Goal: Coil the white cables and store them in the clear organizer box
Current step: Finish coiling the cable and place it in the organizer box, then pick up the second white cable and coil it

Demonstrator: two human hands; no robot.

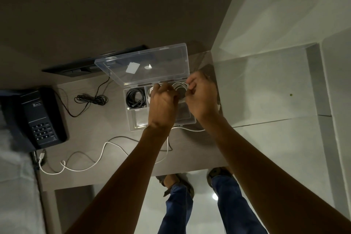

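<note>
A grey wood-grain tabletop [117, 176] is carrying the clear organizer box [136, 119], lid open. Both hands, left hand [163, 103] and right hand [202, 97], are gripping a coiled white cable [179, 86] over the box's far compartments. Another white cable [79, 168] is lying loose nearer than the box, and a black telephone [38, 118] is sitting to its left.

A grey wood-grain surface [190, 156] carries the clear organizer box [136, 123]. Left of the box lie a black cable bundle [91, 99] and black telephone [38, 118]; nearer than it, a loose white cable [98, 159].
</note>
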